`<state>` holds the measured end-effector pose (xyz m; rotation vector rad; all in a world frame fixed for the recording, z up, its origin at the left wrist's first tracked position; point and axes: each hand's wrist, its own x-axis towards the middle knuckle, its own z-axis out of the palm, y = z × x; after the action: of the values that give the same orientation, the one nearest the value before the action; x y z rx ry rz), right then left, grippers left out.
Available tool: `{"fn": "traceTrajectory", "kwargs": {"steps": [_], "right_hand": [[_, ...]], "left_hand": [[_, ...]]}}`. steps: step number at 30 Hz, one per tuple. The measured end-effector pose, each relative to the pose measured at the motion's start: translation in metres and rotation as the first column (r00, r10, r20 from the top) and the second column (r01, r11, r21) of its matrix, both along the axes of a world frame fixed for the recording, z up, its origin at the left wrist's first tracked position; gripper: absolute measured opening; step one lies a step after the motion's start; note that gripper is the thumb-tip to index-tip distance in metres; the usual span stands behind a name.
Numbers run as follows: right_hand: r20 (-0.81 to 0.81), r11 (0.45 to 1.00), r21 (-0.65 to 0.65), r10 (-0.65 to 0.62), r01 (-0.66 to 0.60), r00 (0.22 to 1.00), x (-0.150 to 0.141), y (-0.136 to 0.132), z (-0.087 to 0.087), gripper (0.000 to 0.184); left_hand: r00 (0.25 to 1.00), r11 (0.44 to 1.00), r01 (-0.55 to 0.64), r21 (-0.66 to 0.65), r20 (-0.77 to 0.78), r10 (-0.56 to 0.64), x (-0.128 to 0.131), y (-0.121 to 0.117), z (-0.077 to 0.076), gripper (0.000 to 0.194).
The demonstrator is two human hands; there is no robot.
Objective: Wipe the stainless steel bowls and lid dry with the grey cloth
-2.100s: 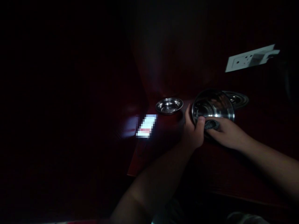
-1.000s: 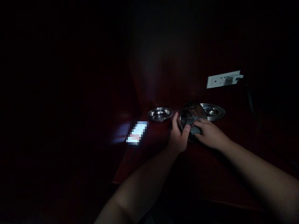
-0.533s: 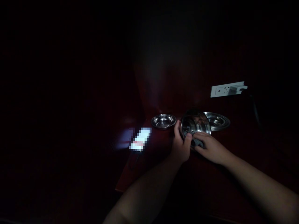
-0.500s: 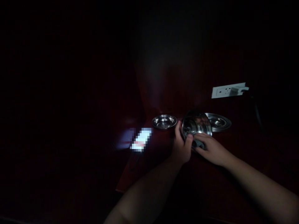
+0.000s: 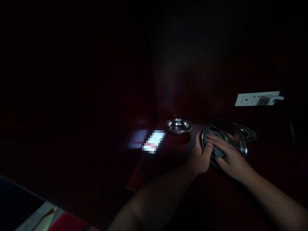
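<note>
My left hand (image 5: 201,157) grips the near left rim of a shiny steel bowl (image 5: 237,138), thumb on the inner side and fingers round the outside. The bowl is tilted so that its mouth faces me. Inside it, my right hand (image 5: 231,157) presses a grey cloth (image 5: 218,151) against the left part of the wall, fingers laid over the cloth. Behind the bowl lies a steel plate (image 5: 249,133), partly covered by it. To the left, a small shallow steel dish (image 5: 178,126) rests upright on the dark red surface.
A lit phone (image 5: 153,141), its screen blurred out, lies near the left edge of the dark red table (image 5: 134,179). On the wall at right is a white socket plate (image 5: 250,99) with a plug in it. Much of the surroundings is dark.
The view has shifted, so everything but my forearms sits further right. My right hand and the cloth have moved from the bowl's near rim to its left inner wall.
</note>
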<state>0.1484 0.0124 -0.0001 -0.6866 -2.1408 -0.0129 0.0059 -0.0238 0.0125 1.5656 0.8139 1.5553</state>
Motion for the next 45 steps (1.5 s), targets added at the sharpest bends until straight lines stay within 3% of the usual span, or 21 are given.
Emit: {"fn": "traceTrajectory", "kwargs": {"steps": [9, 20, 27, 37, 45], "right_hand": [[0.112, 0.954, -0.026, -0.293, 0.297, 0.95, 0.01, 0.008, 0.001, 0.049], [0.199, 0.894, -0.146, -0.393, 0.423, 0.898, 0.014, 0.012, -0.004, 0.05], [0.228, 0.872, -0.221, -0.39, 0.437, 0.892, 0.014, 0.01, -0.003, 0.048], [0.156, 0.887, -0.248, -0.361, 0.39, 0.919, 0.011, 0.007, -0.004, 0.058], [0.111, 0.886, -0.291, -0.344, 0.362, 0.932, 0.008, 0.002, -0.001, 0.055]], "left_hand": [[0.999, 0.999, -0.007, -0.036, -0.045, 0.005, -0.001, 0.002, -0.002, 0.064], [0.996, 0.997, -0.077, -0.017, -0.051, 0.076, -0.003, 0.003, -0.001, 0.065], [0.991, 0.995, -0.103, -0.015, -0.086, 0.101, -0.005, 0.004, -0.001, 0.068], [0.988, 0.99, -0.137, 0.036, -0.063, 0.139, -0.007, 0.006, 0.001, 0.068], [0.991, 0.993, -0.118, 0.017, -0.062, 0.119, -0.007, 0.004, 0.003, 0.068]]}}
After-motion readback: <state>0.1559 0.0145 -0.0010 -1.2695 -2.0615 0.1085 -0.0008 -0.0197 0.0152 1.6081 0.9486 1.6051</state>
